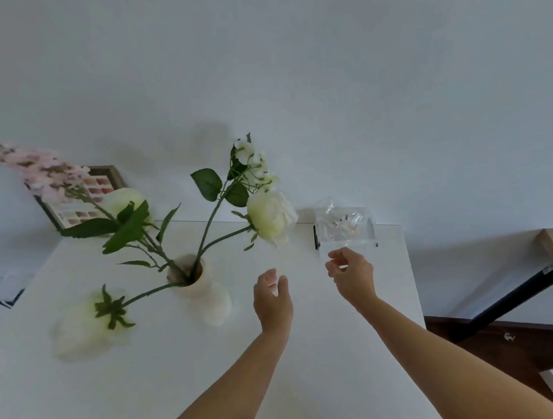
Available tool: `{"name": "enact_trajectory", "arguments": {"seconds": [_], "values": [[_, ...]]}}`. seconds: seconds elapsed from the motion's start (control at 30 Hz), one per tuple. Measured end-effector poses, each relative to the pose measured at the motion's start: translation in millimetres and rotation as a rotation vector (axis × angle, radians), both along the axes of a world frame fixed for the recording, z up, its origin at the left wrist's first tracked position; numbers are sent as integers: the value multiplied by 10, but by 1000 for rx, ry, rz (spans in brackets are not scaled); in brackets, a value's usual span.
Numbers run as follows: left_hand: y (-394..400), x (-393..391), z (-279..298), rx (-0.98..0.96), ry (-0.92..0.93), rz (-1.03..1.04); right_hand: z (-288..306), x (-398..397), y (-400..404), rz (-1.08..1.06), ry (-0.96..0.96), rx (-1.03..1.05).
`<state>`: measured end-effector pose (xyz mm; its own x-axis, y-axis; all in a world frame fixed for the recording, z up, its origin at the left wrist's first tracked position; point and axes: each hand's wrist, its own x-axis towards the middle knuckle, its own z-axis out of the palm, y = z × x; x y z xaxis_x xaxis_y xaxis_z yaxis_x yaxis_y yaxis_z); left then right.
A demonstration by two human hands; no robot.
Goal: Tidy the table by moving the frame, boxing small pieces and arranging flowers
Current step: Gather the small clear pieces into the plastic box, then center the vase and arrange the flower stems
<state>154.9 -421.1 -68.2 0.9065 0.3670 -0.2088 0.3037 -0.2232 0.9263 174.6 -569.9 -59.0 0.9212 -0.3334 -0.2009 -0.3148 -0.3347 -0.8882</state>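
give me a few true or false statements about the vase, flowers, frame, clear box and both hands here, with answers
1. The flower stems stand in a white vase on the table. True.
2. The left hand grips a rose stem. False: it is open above the table, holding nothing.
3. The frame leans at the wall behind the flowers. True.
4. The clear box sits at the table's near edge, by the person. False: it is at the far edge, near the wall.
5. The right hand is just short of the clear box, fingers loosely curled. True.
6. All the flowers are pink. False: the white roses are pale, and only one spray is pink.
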Motion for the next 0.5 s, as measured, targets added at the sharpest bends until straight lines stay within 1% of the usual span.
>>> {"name": "enact_trajectory", "arguments": {"seconds": [0.1, 0.2, 0.27, 0.37, 0.5], "values": [[352, -227, -50, -65, 74, 170, -23, -91, 301, 90, 33, 10], [709, -348, -91, -102, 108, 340, -44, -153, 626, 183, 66, 7], [915, -363, -91, -114, 109, 395, -58, -171, 850, 251, 89, 9], [1150, -308, -84, -119, 73, 351, -65, -154, 1179, 357, 114, 14], [1352, -223, -90, -137, -28, 191, -28, -88, 1641, 454, 136, -13]]}}
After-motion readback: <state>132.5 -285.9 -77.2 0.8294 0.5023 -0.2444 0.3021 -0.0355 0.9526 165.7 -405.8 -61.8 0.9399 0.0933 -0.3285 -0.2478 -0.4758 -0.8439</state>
